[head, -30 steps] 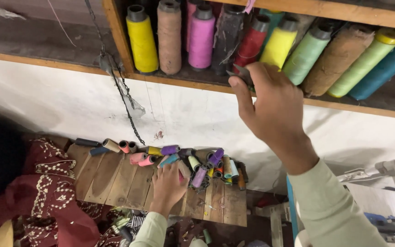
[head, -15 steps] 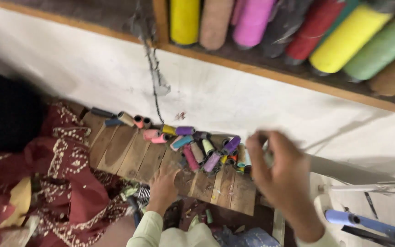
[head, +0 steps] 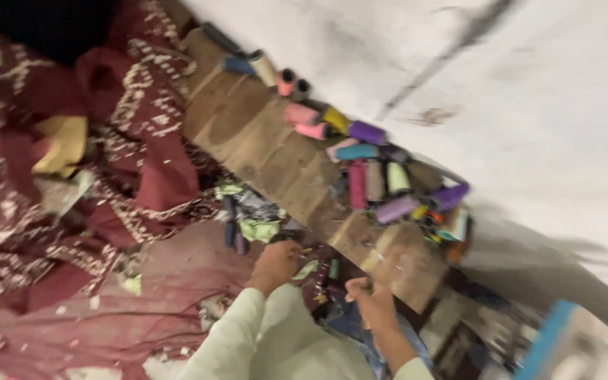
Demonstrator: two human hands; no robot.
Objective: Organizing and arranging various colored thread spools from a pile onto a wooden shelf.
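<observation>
The view is blurred and tilted. My left hand [head: 276, 264], in a pale green sleeve, rests knuckles-up with curled fingers just below the near edge of a wooden plank [head: 269, 141], beside a heap of cloth scraps [head: 251, 214]. My right hand [head: 369, 299] is low at the plank's near corner with its fingers closed; whether it holds anything is hidden by the blur. Several small thread spools [head: 381, 186] in pink, purple, yellow and teal lie along the plank's far side, against the wall.
Maroon embroidered cloth [head: 51, 211] covers the left and bottom of the view, with a yellow scrap [head: 65, 144] on it. A white wall [head: 543, 105] rises behind the plank. A blue-edged object [head: 547, 338] sits at lower right.
My right hand has come down from the shelf of thread cones to the plank's near corner. The view has swung down, and the shelf is out of sight. My left hand slid off the plank.
</observation>
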